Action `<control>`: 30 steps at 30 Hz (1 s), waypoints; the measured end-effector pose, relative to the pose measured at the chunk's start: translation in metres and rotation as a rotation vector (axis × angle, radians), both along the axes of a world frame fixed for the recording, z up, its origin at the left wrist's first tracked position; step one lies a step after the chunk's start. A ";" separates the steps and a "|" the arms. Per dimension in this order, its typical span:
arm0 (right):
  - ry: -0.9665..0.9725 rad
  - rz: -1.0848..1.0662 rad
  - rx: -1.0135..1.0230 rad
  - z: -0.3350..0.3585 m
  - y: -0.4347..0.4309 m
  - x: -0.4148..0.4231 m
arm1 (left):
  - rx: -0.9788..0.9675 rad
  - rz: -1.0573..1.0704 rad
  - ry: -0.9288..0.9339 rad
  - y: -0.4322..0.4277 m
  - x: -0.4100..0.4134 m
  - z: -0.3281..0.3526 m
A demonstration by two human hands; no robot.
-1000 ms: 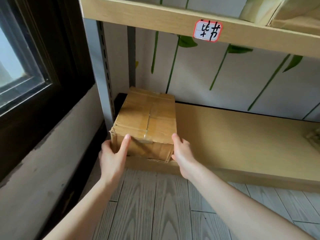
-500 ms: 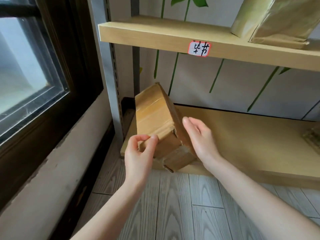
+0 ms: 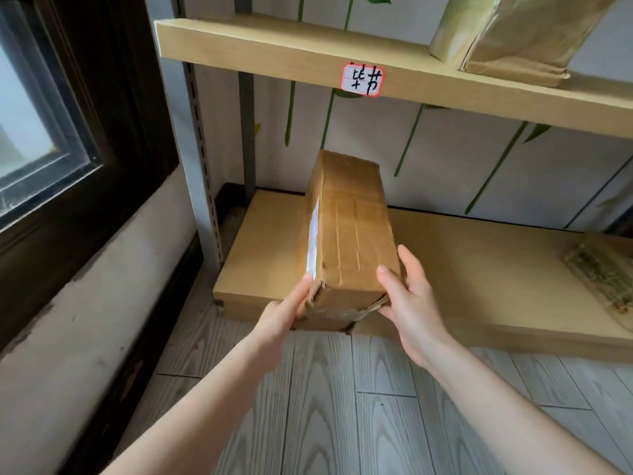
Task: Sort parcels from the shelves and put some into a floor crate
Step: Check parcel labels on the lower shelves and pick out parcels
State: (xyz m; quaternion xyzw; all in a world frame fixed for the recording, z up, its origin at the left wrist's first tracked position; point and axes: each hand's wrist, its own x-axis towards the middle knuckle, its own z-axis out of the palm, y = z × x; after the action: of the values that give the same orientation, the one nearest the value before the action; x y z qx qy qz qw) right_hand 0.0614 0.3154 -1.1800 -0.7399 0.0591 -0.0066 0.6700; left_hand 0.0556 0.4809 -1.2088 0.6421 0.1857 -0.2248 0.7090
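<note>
L hand (image 3: 284, 313) & R hand (image 3: 411, 303) fingers grip tilted box (image 3: 352, 234), one each side

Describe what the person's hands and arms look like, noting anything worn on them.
Two bare arms. The left hand and right hand wear no gloves, and no rings show. The left forearm and right forearm are uncovered as far as the frame reaches: no sleeves, watch or bracelet in view.

A parcel storeroom: labelled wooden shelves (image 3: 308, 46) holding parcels (image 3: 513, 36).
</note>
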 end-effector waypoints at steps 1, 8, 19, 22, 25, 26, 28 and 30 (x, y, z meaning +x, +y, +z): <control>-0.009 0.003 0.059 -0.001 -0.006 -0.003 | -0.004 -0.025 0.010 -0.001 -0.001 -0.001; -0.015 -0.127 0.133 -0.025 -0.060 -0.023 | 0.061 0.162 -0.178 -0.005 -0.017 -0.026; 0.122 -0.088 0.018 -0.075 -0.058 -0.040 | 0.064 0.309 -0.381 -0.006 -0.033 -0.024; 0.144 -0.051 0.182 -0.061 -0.042 -0.028 | 0.105 0.355 -0.406 0.000 -0.027 -0.015; 0.175 -0.016 0.310 -0.049 -0.019 -0.003 | 0.120 0.431 -0.452 0.017 -0.010 -0.009; 0.180 0.020 0.303 -0.046 -0.009 0.006 | 0.132 0.461 -0.467 0.025 -0.002 -0.009; 0.200 0.094 0.260 -0.043 0.011 0.022 | 0.195 0.492 -0.459 0.041 0.013 -0.012; 0.230 0.152 0.223 -0.043 0.031 0.035 | 0.264 0.494 -0.414 0.056 0.026 -0.015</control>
State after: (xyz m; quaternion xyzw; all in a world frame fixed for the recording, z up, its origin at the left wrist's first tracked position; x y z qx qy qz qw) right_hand 0.0965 0.3465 -1.2225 -0.6591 0.0795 0.1355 0.7355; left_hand 0.0813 0.5369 -1.2240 0.6959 0.2154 0.1144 0.6755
